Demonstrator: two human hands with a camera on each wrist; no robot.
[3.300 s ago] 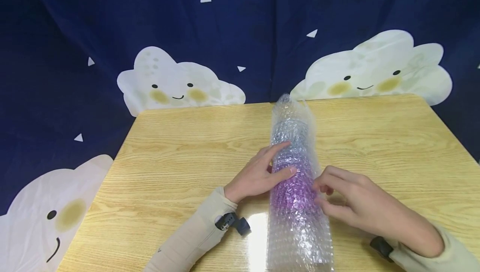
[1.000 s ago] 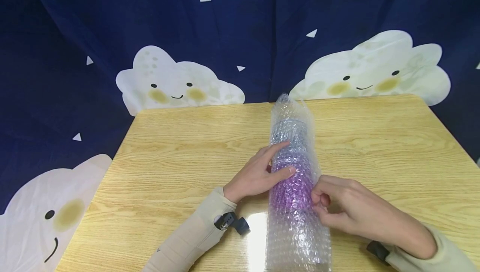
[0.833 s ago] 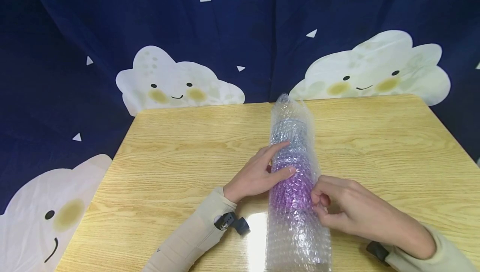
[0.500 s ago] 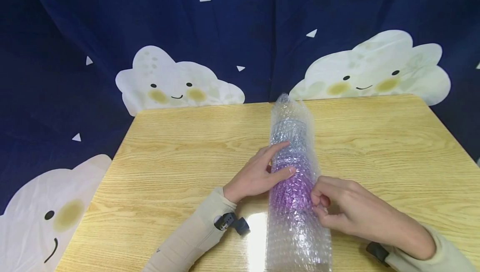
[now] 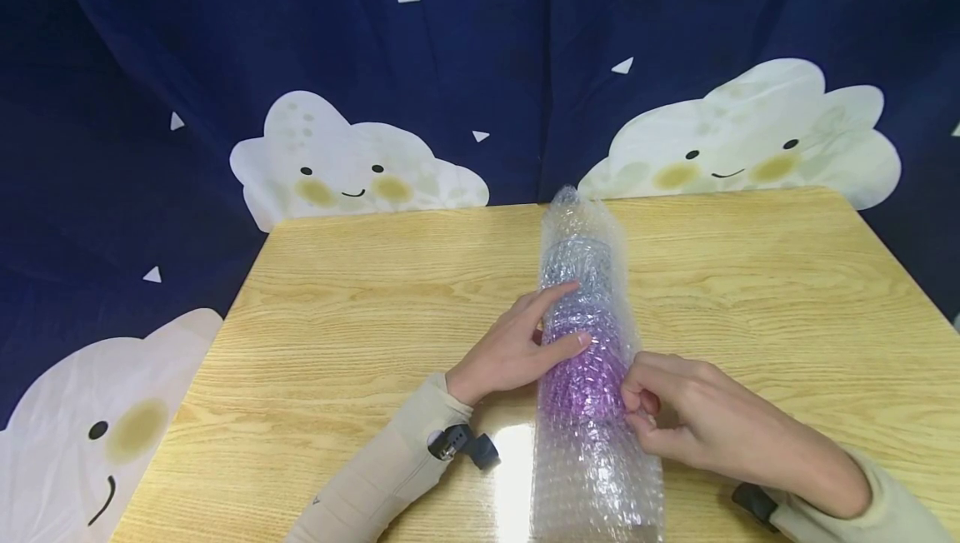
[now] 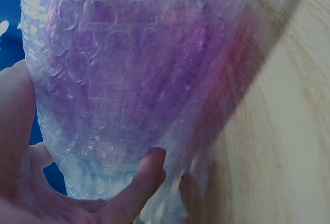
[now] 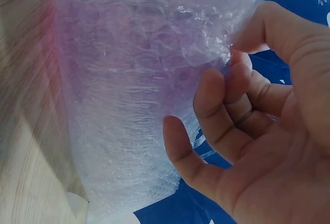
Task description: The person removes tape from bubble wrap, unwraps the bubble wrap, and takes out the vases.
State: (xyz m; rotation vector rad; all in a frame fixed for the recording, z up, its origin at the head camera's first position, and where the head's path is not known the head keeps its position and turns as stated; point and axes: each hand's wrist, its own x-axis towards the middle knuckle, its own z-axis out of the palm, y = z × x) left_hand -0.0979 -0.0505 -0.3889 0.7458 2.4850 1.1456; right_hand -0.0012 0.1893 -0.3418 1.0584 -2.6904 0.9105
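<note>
A long roll of clear bubble wrap [image 5: 600, 468] lies lengthwise on the table, round an object [image 5: 585, 376] with pale blue and purple bands whose kind I cannot make out through the layers. My left hand [image 5: 512, 347] holds the roll from its left side, thumb and index finger over the top; other fingers are partly hidden. At the right side, my right hand [image 5: 693, 410] pinches the edge of the bubble wrap between thumb and fingertips. The right wrist view shows the wrap [image 7: 118, 95] meeting those fingertips, with the lower fingers curled beside it.
The wood-grain table [image 5: 375, 293] stretches to both sides of the roll. Behind it hangs a dark blue curtain [image 5: 465, 52] printed with smiling clouds and white triangles. Dark straps [image 5: 463, 445] sit on the wrists over beige sleeves.
Since the oldest frame, my right hand has shifted slightly down and left, and its thumb and fingertips have come together at the wrap's edge. My left hand stays nearly still.
</note>
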